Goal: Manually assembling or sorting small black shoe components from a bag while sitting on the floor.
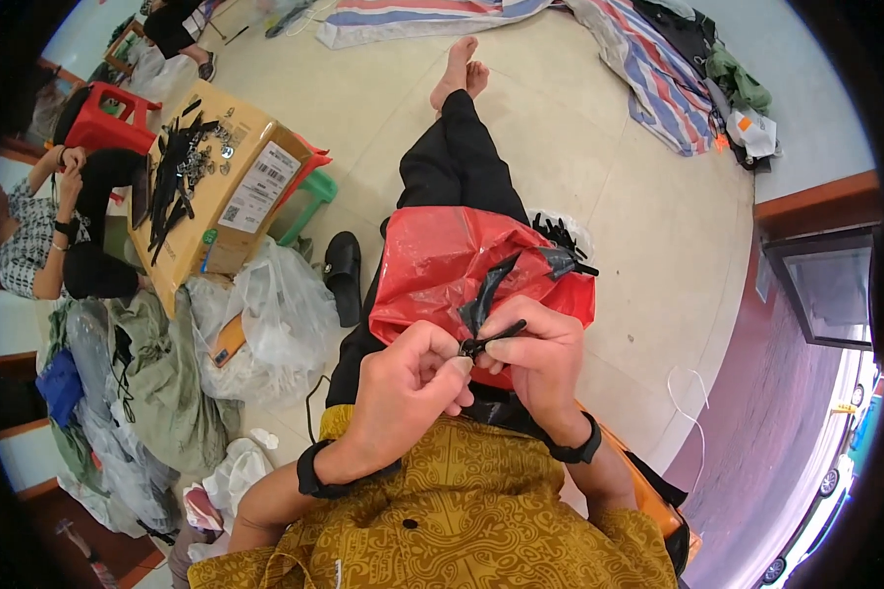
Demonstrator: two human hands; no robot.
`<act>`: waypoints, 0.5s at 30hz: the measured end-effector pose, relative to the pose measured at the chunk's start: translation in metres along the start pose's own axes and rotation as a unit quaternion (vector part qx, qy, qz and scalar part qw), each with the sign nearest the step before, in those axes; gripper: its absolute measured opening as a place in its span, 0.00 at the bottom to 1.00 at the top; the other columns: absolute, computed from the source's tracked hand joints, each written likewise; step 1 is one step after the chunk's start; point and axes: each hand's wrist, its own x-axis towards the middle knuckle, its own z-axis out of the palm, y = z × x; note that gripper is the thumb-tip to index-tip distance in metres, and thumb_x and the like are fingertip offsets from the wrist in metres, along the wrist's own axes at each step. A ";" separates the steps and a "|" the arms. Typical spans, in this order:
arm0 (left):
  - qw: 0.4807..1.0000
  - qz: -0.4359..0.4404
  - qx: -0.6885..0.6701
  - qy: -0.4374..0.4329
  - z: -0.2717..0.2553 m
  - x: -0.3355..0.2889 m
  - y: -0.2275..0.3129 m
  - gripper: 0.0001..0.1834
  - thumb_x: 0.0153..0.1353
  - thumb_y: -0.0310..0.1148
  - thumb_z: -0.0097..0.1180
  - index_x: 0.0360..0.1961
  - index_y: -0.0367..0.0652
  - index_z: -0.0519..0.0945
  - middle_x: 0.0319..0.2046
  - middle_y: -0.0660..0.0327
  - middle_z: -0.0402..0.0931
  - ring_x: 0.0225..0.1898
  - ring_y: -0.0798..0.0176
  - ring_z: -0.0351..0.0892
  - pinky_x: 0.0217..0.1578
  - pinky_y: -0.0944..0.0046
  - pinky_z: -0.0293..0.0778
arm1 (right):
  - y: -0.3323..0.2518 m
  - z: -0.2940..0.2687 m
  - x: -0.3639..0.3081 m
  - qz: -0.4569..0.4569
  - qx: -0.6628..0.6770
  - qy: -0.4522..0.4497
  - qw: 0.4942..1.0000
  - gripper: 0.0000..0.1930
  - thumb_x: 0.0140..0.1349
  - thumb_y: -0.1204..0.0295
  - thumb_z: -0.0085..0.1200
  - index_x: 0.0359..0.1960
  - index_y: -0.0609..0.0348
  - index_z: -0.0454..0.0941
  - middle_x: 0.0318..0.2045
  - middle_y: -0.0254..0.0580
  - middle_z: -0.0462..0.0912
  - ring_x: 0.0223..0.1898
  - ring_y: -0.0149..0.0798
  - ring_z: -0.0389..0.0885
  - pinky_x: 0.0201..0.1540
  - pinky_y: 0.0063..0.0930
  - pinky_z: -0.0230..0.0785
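Above my lap, both hands meet at a short black strap [507, 332]. My left hand [398, 388] is closed, its thumb and forefinger pinching the strap's left end, where something small and dark, perhaps a ring, shows. My right hand [542, 361] grips the strap between thumb and fingers, and the free end sticks out up and to the right. Beneath them a red plastic bag [427, 260] is spread over my thighs. A dark strip [489, 287] lies on the bag just beyond my fingertips. Several black strap pieces [562, 238] stick out at the bag's far right edge.
To the left stands a cardboard carton [228, 167] bearing black straps [174, 162] and metal clasps [224, 147]. A co-worker [44, 221] sits beyond it. Nearer are a clear plastic bag [275, 304], a black slipper [342, 273] and piled green cloth [162, 373]. A striped sheet [648, 83] lies far right.
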 end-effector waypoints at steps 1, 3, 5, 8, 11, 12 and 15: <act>1.000 0.010 0.010 0.010 0.000 0.000 -0.001 0.04 0.55 0.23 0.48 0.27 0.35 0.67 0.21 0.62 0.73 0.21 0.74 0.75 0.19 0.75 0.71 | 0.000 0.000 0.001 0.001 0.001 0.001 1.000 0.05 0.43 0.82 0.52 0.25 0.68 0.75 0.23 0.37 0.76 0.22 0.27 0.74 0.24 0.17 0.65; 1.000 0.008 0.004 0.008 0.000 0.001 -0.001 0.04 0.55 0.23 0.49 0.28 0.35 0.67 0.21 0.62 0.73 0.21 0.74 0.75 0.20 0.75 0.71 | 0.001 -0.001 0.001 0.010 0.016 0.000 1.000 0.05 0.44 0.82 0.52 0.26 0.68 0.75 0.22 0.38 0.76 0.20 0.26 0.74 0.24 0.16 0.66; 1.000 0.007 -0.002 0.006 0.001 0.003 -0.002 0.04 0.55 0.23 0.49 0.28 0.35 0.67 0.21 0.62 0.73 0.22 0.74 0.75 0.20 0.75 0.72 | 0.001 -0.003 0.001 0.014 0.020 0.002 1.000 0.05 0.44 0.82 0.52 0.26 0.68 0.75 0.22 0.38 0.76 0.20 0.26 0.74 0.24 0.16 0.66; 1.000 0.014 -0.011 0.021 0.005 0.002 -0.001 0.04 0.54 0.23 0.49 0.29 0.34 0.67 0.21 0.61 0.74 0.23 0.74 0.75 0.21 0.74 0.72 | 0.001 -0.003 0.002 0.015 0.027 0.002 1.000 0.05 0.44 0.82 0.52 0.26 0.68 0.75 0.21 0.38 0.76 0.20 0.26 0.74 0.24 0.16 0.66; 0.996 0.058 0.048 0.055 0.008 0.001 0.000 0.05 0.54 0.21 0.49 0.30 0.34 0.66 0.21 0.60 0.74 0.23 0.74 0.75 0.22 0.74 0.72 | 0.000 0.000 0.002 0.007 0.011 0.010 1.000 0.05 0.44 0.82 0.51 0.26 0.68 0.75 0.20 0.38 0.76 0.20 0.25 0.74 0.24 0.16 0.66; 0.995 0.051 0.051 0.062 0.008 0.001 0.000 0.05 0.53 0.21 0.50 0.30 0.34 0.66 0.21 0.60 0.74 0.23 0.74 0.75 0.22 0.74 0.72 | -0.001 0.001 0.002 0.000 -0.010 0.017 1.000 0.05 0.44 0.82 0.51 0.26 0.68 0.75 0.19 0.38 0.76 0.20 0.25 0.74 0.23 0.15 0.65; 0.996 0.046 0.053 0.062 0.011 0.002 0.002 0.06 0.52 0.20 0.50 0.30 0.34 0.66 0.21 0.60 0.74 0.23 0.74 0.75 0.23 0.74 0.72 | -0.001 0.000 0.003 0.033 0.026 0.013 0.999 0.05 0.44 0.82 0.51 0.25 0.68 0.75 0.18 0.37 0.76 0.19 0.25 0.74 0.23 0.15 0.65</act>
